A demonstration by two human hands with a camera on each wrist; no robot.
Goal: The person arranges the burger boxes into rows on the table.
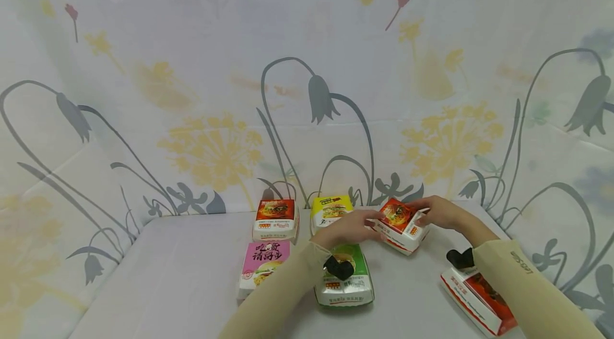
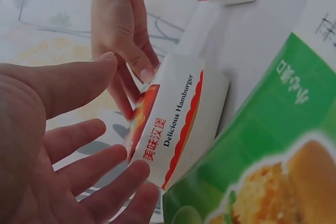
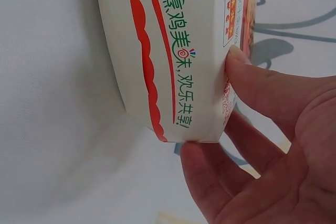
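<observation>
A red-topped white hamburger box point(image 1: 399, 222) sits slightly turned at the back right of the table, with a burger picture on its lid. My right hand point(image 1: 443, 215) holds it at its right end; in the right wrist view the thumb point(image 3: 252, 74) presses near the lid edge and the fingertips lie at the box's corner. On the box's left side is my left hand point(image 1: 352, 227), its fingers extended and apart in the left wrist view. Whether those fingertips touch the box cannot be told. Under the left wrist stands a green box point(image 1: 345, 291), partly covered.
A yellow box point(image 1: 331, 207) and another red box point(image 1: 275, 219) stand at the back. In front of the latter is a pink box point(image 1: 263, 264), partly behind the left sleeve. Another red-and-white box point(image 1: 472, 296) lies by the right forearm. Behind the table hangs a flower-printed cloth point(image 1: 307, 158).
</observation>
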